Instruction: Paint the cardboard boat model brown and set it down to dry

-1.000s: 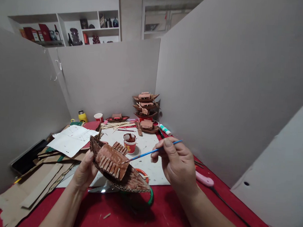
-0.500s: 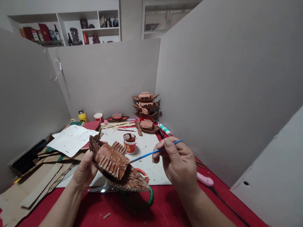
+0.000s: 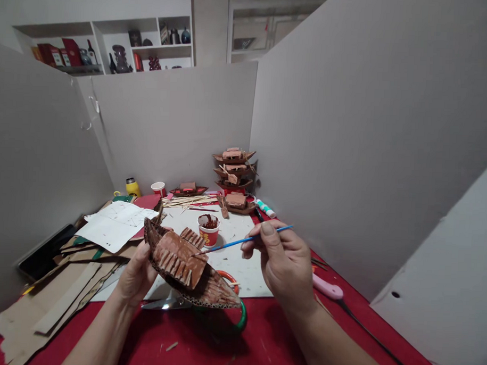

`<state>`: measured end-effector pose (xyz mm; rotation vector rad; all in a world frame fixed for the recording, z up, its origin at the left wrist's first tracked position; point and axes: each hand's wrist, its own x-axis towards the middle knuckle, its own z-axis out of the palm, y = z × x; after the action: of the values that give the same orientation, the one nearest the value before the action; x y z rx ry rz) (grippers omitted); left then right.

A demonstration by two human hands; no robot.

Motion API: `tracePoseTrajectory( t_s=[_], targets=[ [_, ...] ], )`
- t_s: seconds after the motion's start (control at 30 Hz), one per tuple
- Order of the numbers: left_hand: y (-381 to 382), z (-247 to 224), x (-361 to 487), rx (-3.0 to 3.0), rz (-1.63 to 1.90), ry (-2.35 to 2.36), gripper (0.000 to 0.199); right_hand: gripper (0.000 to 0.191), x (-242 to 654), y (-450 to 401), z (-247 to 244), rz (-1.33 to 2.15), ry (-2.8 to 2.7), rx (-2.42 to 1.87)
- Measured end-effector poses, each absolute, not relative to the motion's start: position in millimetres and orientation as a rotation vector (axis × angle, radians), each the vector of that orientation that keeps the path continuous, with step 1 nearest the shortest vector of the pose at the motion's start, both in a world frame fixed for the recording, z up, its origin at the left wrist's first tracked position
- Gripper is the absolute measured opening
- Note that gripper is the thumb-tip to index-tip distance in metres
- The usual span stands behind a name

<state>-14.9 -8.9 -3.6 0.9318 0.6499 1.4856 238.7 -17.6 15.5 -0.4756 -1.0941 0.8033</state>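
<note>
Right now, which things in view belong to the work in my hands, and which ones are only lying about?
Seem to belong:
Model boat, in the left hand
Blue brush, in the right hand
Cup with dark reddish smears

Seem only lying about:
Scissors below the boat
Pink-handled tool
Yellow bottle

Left hand (image 3: 139,269) is noted nearer the wearer than the paper cup (image 3: 208,236) and to its left, thumb raised, other fingers largely hidden. Right hand (image 3: 284,264) sits right of the cup, thumb and fingertips pinched. Both forearms, bare, slant inward toward it.
</note>
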Motion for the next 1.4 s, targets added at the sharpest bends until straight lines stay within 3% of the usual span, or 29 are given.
tracePoseTrajectory(
  t_s=[0.7, 0.93, 1.4],
  targets=[
    [-10.3, -0.5, -12.7, 0.939, 1.481, 0.643, 0.061, 0.026, 240.4, -17.6, 14.0, 0.796, -1.155, -0.493],
    [-10.0, -2.1, -13.9, 0.948, 1.481, 0.652, 0.049, 0.027, 237.5, -17.2, 14.7, 0.830, -1.150, -0.504],
    [-12.7, 1.8, -11.6, 0.949, 1.476, 0.642, 0.049, 0.028, 235.3, -14.6, 17.0, 0.943, -1.167, -0.512]
  ],
)
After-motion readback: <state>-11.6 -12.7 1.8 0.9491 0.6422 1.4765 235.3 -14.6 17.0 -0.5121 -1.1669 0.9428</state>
